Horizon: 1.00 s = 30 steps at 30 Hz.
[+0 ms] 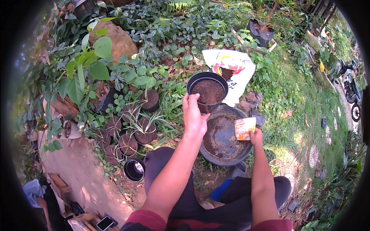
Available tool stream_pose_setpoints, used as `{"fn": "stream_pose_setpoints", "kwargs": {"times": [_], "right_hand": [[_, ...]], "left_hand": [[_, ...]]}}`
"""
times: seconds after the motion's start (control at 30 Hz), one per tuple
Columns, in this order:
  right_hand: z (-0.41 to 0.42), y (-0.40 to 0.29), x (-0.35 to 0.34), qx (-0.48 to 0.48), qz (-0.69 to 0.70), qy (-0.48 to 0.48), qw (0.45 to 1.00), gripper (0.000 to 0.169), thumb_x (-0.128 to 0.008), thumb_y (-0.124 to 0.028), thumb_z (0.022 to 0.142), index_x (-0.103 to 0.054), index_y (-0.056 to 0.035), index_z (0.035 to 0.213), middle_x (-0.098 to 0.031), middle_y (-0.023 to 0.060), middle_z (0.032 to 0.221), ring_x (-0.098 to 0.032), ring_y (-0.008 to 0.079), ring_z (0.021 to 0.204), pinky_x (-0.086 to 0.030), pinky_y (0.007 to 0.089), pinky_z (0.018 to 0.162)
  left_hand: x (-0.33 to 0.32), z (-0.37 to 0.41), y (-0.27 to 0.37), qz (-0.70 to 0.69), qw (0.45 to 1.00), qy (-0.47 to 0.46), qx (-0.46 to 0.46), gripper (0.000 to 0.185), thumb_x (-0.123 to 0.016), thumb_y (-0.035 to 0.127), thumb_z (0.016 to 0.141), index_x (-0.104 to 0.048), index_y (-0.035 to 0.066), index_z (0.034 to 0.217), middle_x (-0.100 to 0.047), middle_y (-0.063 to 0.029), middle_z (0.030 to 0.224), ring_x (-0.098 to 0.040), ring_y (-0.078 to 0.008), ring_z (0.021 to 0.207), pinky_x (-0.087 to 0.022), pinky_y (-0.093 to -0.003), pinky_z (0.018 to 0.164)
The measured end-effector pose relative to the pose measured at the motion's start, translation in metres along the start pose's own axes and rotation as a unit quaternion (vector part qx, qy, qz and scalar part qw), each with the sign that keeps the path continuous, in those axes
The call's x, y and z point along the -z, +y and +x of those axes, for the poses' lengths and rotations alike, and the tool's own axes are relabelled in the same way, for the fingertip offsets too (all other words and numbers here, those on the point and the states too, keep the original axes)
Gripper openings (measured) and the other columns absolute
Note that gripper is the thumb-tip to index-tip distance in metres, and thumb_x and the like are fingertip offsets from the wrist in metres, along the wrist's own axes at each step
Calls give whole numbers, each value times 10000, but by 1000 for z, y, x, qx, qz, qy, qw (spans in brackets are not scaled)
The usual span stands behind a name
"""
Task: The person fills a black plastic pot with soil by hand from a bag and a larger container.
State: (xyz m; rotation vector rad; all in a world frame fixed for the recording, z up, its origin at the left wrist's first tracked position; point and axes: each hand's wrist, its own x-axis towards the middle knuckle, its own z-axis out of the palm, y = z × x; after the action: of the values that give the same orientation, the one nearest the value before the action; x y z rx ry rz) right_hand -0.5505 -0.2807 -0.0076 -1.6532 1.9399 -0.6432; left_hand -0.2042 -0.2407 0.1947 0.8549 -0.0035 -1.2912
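My left hand (195, 115) grips the near left side of a black plastic pot (205, 107) holding brown soil (208, 91). Its thumb and fingers are at the rim and wall. In my right hand (256, 137) is a small white and orange card-like piece (243, 128), over the right side of a round dark basin (225, 161). Loose soil clings to the basin's bottom and sides. Behind the raised pot, a white printed sack (245, 68) lies with its mouth open and dark soil showing inside.
Several soil-filled pots with thin striped-leaf plants (145, 131) stand left of my knee, beside an empty black pot (134, 169). A large rock (115, 40) rises among leafy plants. A phone (105, 223) lies at lower left, near another person's arm (44, 210). A motorcycle (351, 86) stands far right.
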Motion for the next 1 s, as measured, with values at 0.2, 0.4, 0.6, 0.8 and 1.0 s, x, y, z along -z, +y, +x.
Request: {"fn": "stream_pose_setpoints", "kwargs": {"times": [0.2,0.4,0.6,0.8,1.0], "right_hand": [[-16,-62,16,161,64,-9,985,231,-638,-105,820,-660,-16,1032,-577,145,895,-554,301,889,-440,374,829],[-85,-139,56,220,49,36,974,132,-607,-52,821,-587,28,925,-509,176,842,-529,340,804,-433,406,736],[-113,-128,68,224,16,15,974,133,-600,-37,792,-560,35,896,-512,201,865,-533,389,821,-431,444,725],[-148,-118,68,257,7,81,963,128,-615,-36,803,-574,56,882,-511,207,884,-533,388,822,-434,447,755],[-163,-130,65,241,58,61,967,223,-599,-56,833,-637,51,1025,-601,204,960,-578,382,920,-454,399,862]], "left_hand": [[7,-1,14,24,997,52,-42,465,-576,341,856,-373,195,1248,-343,-124,1374,-342,-427,1292,-258,-691,1011],[-7,-1,8,-9,998,39,-54,473,-574,360,852,-381,225,1263,-463,-77,1300,-499,-347,1165,-317,-636,945],[-6,-16,0,-26,999,26,-40,593,-597,317,847,-319,196,1357,-475,-102,1291,-557,-285,1088,-435,-526,822],[-3,-23,5,-9,996,55,-68,643,-624,309,827,-313,201,1379,-484,-101,1272,-537,-266,1100,-430,-509,827],[1,-33,-3,-10,998,51,-43,618,-618,298,822,-330,199,1360,-484,-110,1261,-537,-269,1102,-456,-534,817]]}}
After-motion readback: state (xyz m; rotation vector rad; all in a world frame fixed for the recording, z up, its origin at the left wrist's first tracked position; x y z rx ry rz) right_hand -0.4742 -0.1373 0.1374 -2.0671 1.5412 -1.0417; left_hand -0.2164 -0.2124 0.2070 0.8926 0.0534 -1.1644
